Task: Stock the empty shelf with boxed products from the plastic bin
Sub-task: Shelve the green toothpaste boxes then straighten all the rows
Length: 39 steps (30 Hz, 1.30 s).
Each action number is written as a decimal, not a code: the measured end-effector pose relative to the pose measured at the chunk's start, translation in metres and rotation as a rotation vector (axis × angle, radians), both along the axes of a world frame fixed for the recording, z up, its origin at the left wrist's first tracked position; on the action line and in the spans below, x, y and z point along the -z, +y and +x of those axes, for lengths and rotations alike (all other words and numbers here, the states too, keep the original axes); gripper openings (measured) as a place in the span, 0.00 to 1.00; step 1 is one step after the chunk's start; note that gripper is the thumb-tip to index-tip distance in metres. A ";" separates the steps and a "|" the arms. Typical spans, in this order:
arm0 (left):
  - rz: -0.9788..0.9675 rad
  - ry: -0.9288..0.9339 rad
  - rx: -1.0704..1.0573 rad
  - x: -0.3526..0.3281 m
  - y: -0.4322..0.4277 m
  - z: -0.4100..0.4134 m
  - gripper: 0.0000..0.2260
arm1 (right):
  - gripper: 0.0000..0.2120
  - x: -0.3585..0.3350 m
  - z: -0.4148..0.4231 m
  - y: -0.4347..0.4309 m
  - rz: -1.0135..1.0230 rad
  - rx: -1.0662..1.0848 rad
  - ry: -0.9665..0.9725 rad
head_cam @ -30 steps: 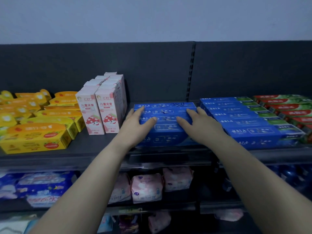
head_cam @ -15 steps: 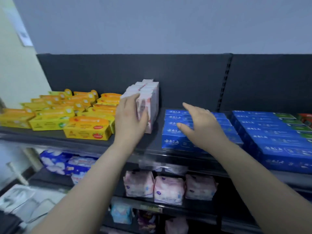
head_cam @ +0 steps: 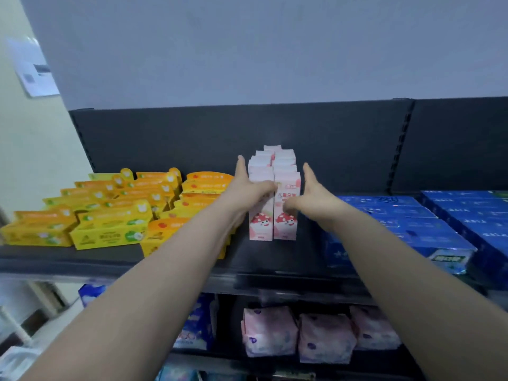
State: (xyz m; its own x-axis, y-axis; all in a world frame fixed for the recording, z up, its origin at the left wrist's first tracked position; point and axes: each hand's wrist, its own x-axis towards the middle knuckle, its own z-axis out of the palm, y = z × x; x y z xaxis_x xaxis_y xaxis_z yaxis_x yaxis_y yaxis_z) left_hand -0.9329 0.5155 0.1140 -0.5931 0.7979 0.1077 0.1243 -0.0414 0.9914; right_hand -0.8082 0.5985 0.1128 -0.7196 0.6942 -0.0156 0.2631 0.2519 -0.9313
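On the top tier of the shelf (head_cam: 275, 257), the pink-and-white boxes (head_cam: 286, 226) stood upright in two rows side by side, running from the near part of the deck back towards the dark back panel (head_cam: 192, 138). Each near box bore a mushroom figure on its front. To the left lay the yellow and orange boxes (head_cam: 110, 232), flat and in several rows, the nearest reaching the front edge. To the right lay the blue boxes (head_cam: 406, 224), stacked flat in rows, also up to the front edge. On the tier below, pink soft packs (head_cam: 324, 336) stood in a line, with blue-and-white packs (head_cam: 195, 325) to their left.

A strip of bare deck lay between the near pink-and-white boxes and the front edge. A narrow gap separated the rows from the orange boxes on the left, and a wider gap separated them from the blue boxes on the right.

Both arms reached forward over the front edge. The left hand (head_cam: 247, 188) lay flat against the left side of the rows, fingers straight and pointing far, thumb across the near left box's front. The right hand (head_cam: 313, 196) mirrored it against the right side, fingers straight, thumb across the near right box's front. Neither hand curled round a box; both pressed the rows between flat palms.
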 end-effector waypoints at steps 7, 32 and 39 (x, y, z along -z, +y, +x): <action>0.075 -0.199 0.193 0.009 -0.001 -0.008 0.25 | 0.34 0.015 -0.020 -0.008 -0.121 0.042 0.157; 0.156 0.005 0.304 0.024 -0.032 0.009 0.36 | 0.45 0.014 0.032 -0.017 0.112 -0.122 0.103; 0.064 -0.029 0.430 0.011 -0.022 -0.008 0.41 | 0.59 -0.017 0.027 0.014 -0.003 -0.233 -0.083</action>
